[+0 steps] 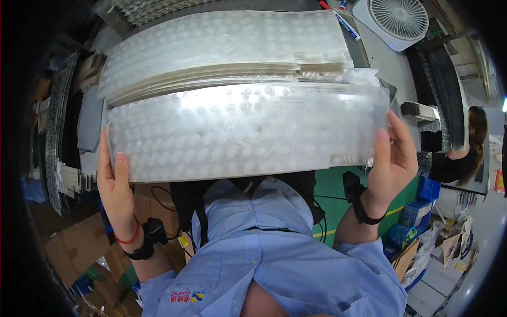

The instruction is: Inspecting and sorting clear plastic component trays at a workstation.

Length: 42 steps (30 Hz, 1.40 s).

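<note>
A long, translucent keyboard membrane (237,132) with rows of round spots is stretched out in front of me, between both hands. At its left end my left hand (115,185) pinches the edge, thumb on the face and fingers behind. My right hand (392,158) grips the right end the same way. Just beyond lies a stack of similar membranes (222,45), its layered near edges showing. The held membrane overlaps the near side of that stack, and I cannot tell whether they touch.
A white fan (398,21) stands at the far right, with a marker pen (346,25) beside the stack. Grey cloth (91,124) lies left. Another person (470,148) is at the right. Cardboard boxes (76,248) sit lower left, blue bins (420,211) lower right.
</note>
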Motion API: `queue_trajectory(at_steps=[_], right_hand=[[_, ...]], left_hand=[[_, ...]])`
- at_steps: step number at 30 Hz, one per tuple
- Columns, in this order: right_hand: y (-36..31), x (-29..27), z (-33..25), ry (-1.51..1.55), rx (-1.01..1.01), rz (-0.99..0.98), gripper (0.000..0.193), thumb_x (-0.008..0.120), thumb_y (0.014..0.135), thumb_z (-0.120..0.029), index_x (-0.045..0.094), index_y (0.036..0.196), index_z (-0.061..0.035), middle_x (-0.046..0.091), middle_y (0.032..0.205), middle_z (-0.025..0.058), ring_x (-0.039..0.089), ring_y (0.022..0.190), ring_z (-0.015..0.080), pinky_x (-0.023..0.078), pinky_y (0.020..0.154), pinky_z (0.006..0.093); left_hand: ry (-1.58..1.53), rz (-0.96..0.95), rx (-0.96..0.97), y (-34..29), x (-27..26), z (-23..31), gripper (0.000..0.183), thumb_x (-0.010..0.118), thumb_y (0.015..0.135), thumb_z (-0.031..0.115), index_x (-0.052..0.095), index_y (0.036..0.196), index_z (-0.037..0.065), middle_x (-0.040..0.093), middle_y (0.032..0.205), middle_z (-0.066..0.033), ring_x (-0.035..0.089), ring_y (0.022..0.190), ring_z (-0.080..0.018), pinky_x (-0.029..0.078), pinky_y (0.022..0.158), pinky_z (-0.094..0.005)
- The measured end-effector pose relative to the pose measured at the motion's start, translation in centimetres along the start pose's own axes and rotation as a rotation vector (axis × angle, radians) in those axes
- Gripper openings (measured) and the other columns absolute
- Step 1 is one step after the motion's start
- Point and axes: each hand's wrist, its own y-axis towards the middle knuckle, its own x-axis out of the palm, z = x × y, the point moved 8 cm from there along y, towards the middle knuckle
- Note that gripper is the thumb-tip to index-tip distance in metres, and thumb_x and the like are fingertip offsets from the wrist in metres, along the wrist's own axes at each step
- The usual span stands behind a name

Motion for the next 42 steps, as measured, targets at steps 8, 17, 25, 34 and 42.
queue_trajectory(at_steps=[8, 17, 25, 34, 42], right_hand=[[-1.0, 1.9, 2.7, -0.077, 0.175, -0.154, 0.035, 0.062, 0.081, 0.001, 0.063, 0.116, 0.0013, 0.05, 0.073, -0.0012, 0.046, 0.07, 0.0072, 0.04, 0.071, 0.0218], [-0.7, 2.7, 1.1, 0.271, 0.178, -0.042, 0.05, 0.058, 0.088, -0.02, 0.051, 0.13, 0.0058, 0.053, 0.119, 0.0135, 0.049, 0.11, 0.0201, 0.037, 0.096, 0.0311], [-1.5, 4.1, 3.1, 0.505, 0.14, -0.189, 0.071, 0.049, 0.094, -0.038, 0.029, 0.142, 0.0106, 0.038, 0.145, 0.0242, 0.037, 0.135, 0.0295, 0.032, 0.109, 0.0372], [-1.9, 3.3, 2.6, 0.392, -0.051, -0.027, 0.057, 0.048, 0.092, -0.022, 0.039, 0.136, 0.0127, 0.037, 0.146, 0.0235, 0.038, 0.134, 0.0307, 0.03, 0.11, 0.0383], [-2.6, 3.0, 2.6, 0.174, -0.113, 0.021, 0.057, 0.046, 0.094, -0.027, 0.041, 0.133, 0.0142, 0.041, 0.142, 0.027, 0.04, 0.133, 0.035, 0.03, 0.111, 0.0429]], left_hand=[[-0.109, 0.05, -0.09, -0.1, -0.3, -1.5, 0.044, 0.044, 0.1, 0.009, 0.036, 0.14, -0.005, 0.047, 0.137, -0.0137, 0.049, 0.121, -0.0165, 0.036, 0.103, -0.0288], [-0.378, 0.045, 0.058, 0.2, 0.4, 0.1, 0.058, 0.035, 0.102, 0.029, 0.021, 0.146, -0.007, 0.033, 0.149, -0.0193, 0.037, 0.135, -0.0236, 0.029, 0.111, -0.0334], [-0.335, -0.052, 0.125, 0.0, 1.2, -0.2, 0.071, 0.036, 0.099, 0.042, 0.02, 0.145, -0.01, 0.028, 0.152, -0.0183, 0.031, 0.139, -0.0248, 0.025, 0.113, -0.0349], [-0.033, -0.091, 0.29, -0.2, 0.5, 0.2, 0.1, 0.045, 0.087, 0.068, 0.021, 0.145, -0.01, 0.025, 0.153, -0.0189, 0.028, 0.14, -0.0253, 0.023, 0.114, -0.0349], [-0.007, -0.145, 0.267, -0.4, 0.3, -0.5, 0.106, 0.063, 0.076, 0.065, 0.026, 0.144, -0.007, 0.024, 0.153, -0.0195, 0.025, 0.142, -0.0282, 0.024, 0.113, -0.0374]])
